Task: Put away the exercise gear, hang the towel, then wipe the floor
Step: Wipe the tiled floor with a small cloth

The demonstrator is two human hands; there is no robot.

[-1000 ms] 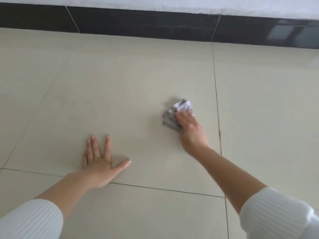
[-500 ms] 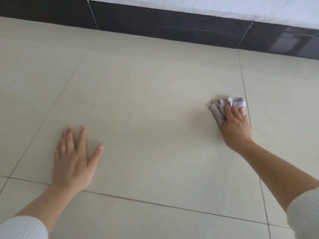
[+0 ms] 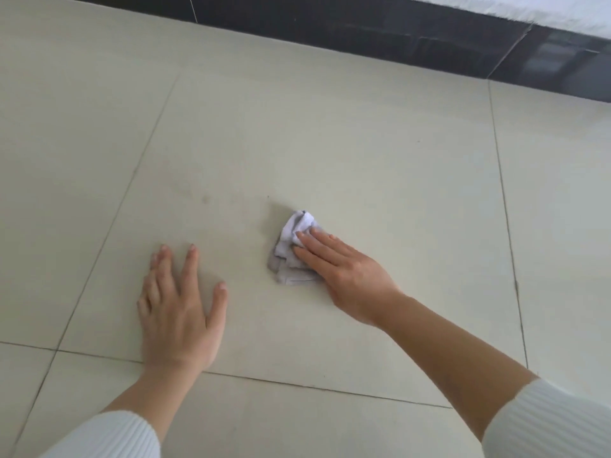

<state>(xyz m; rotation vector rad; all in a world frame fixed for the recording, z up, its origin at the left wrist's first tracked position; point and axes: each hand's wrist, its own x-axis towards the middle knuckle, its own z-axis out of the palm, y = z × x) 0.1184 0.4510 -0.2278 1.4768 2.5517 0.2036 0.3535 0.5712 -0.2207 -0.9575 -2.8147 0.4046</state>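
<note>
Head view. The floor is laid in large pale tiles with thin dark joints. A dark baseboard runs along its far edge, and a strip of white wall shows above that at the far right.

A crumpled pale cloth lies on the floor, near the middle of one large tile. All positions below are given relative to this cloth.

The right hand lies flat on the cloth's right side, palm down, fingers straight and pressed together over the fabric. The grip is not a closed one: the hand presses the cloth against the floor and does not curl around it. The left part of the cloth shows free of the hand. The right forearm runs back toward the lower right, ending in a white ribbed sleeve.

The left hand is to the left of the cloth, well apart from it, holding nothing. It rests palm down on the bare tile, fingers spread wide and thumb out toward the cloth. Its wrist lies over a tile joint, and another white sleeve covers the arm near the lower edge.

A faint grey smudge marks the tile beyond the cloth, to its left.
</note>
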